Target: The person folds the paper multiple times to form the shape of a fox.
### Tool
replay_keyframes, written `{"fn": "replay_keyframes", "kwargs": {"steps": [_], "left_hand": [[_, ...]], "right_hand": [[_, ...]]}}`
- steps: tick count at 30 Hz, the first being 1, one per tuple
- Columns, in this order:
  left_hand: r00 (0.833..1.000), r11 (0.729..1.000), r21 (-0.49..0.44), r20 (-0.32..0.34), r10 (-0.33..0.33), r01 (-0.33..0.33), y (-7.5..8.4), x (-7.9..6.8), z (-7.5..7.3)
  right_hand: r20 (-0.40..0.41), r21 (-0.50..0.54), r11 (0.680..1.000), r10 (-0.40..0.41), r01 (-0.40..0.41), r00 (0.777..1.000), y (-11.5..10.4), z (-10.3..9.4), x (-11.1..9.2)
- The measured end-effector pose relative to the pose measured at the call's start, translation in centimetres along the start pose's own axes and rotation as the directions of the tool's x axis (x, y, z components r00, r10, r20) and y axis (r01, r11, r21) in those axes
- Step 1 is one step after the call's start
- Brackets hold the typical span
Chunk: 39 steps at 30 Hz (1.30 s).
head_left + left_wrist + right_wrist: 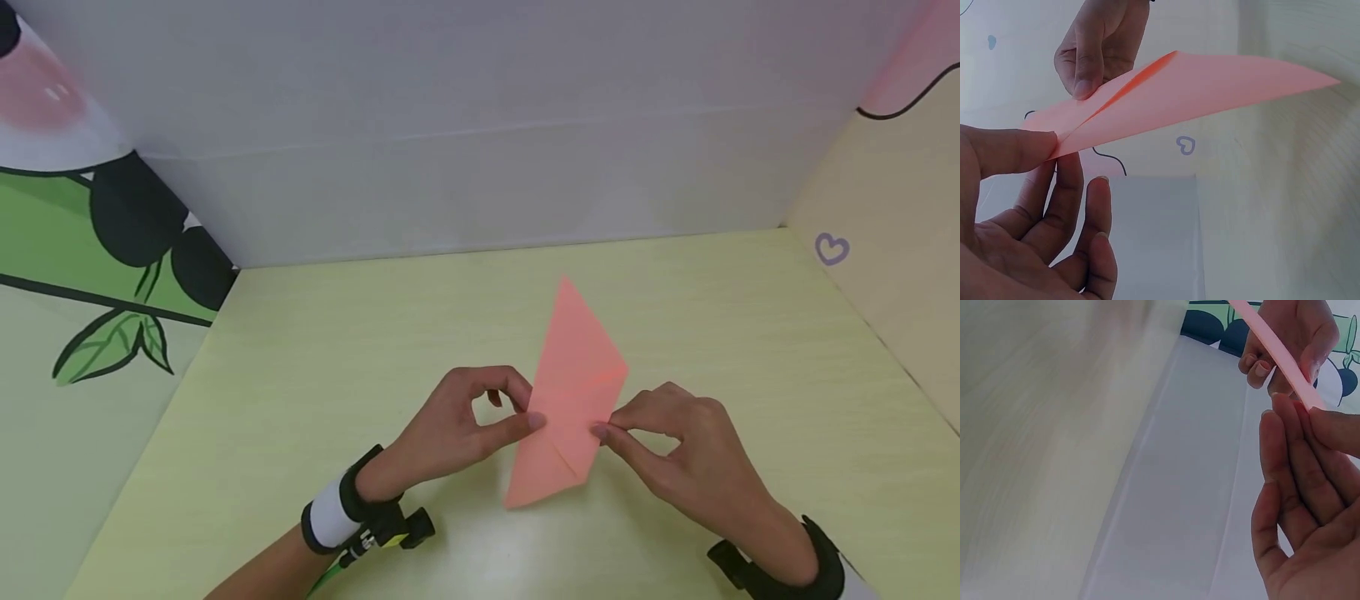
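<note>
Left hand point(453, 429), right hand point(701, 458), both pinching folded pink paper point(576, 379); broad-faced from head view, narrow strip from right wrist

I note a pale yellow, faintly grained tabletop point(360, 333), its far edge meeting the grey panel point(480, 196); soft shadows point(468, 496) fall well out from that panel.

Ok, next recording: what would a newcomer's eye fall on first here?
Most likely the folded pink paper, held over the pale tabletop and pinched at its left edge by the left grip and at its right edge by the right grip. After that, probably the cartoon leaf on the left wall and the small purple heart outline on the right wall.
</note>
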<state>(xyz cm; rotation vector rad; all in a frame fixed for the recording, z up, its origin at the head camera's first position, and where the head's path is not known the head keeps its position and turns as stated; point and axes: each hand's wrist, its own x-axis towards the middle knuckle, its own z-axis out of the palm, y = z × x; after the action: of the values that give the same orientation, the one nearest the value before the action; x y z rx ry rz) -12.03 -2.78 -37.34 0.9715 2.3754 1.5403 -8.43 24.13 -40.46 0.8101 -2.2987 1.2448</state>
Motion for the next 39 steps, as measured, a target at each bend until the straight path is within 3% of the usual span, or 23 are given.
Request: {"fn": "replay_keyframes", "kwargs": {"steps": [3,15,24,33,39], "left_hand": [[1.000,1.000,0.006,-0.003,-0.001,0.001,-0.12,-0.03,-0.05],[1.000,1.000,0.005,-0.012,-0.005,0.005,-0.13,-0.07,-0.17],[1.000,1.000,0.005,-0.017,-0.014,0.014,-0.12,-0.19,-0.16],[0.999,1.000,0.004,-0.035,0.006,-0.006,-0.12,-0.22,-0.39],[0.999,1.000,0.007,-0.037,-0.026,0.027,0.23,-0.33,-0.39]], "right_hand": [[0.013,0.001,1.000,-0.014,0.014,1.000,0.02,-0.09,0.04],[0.109,-0.033,0.998,0.061,-0.057,0.992,-0.02,0.18,0.13],[0.077,0.004,1.000,0.017,-0.018,0.997,-0.13,0.14,0.04],[0.155,-0.021,0.999,0.051,-0.049,0.987,-0.01,0.62,-0.05],[0.141,-0.006,1.000,0.020,-0.019,0.990,-0.04,0.67,-0.22]]}}
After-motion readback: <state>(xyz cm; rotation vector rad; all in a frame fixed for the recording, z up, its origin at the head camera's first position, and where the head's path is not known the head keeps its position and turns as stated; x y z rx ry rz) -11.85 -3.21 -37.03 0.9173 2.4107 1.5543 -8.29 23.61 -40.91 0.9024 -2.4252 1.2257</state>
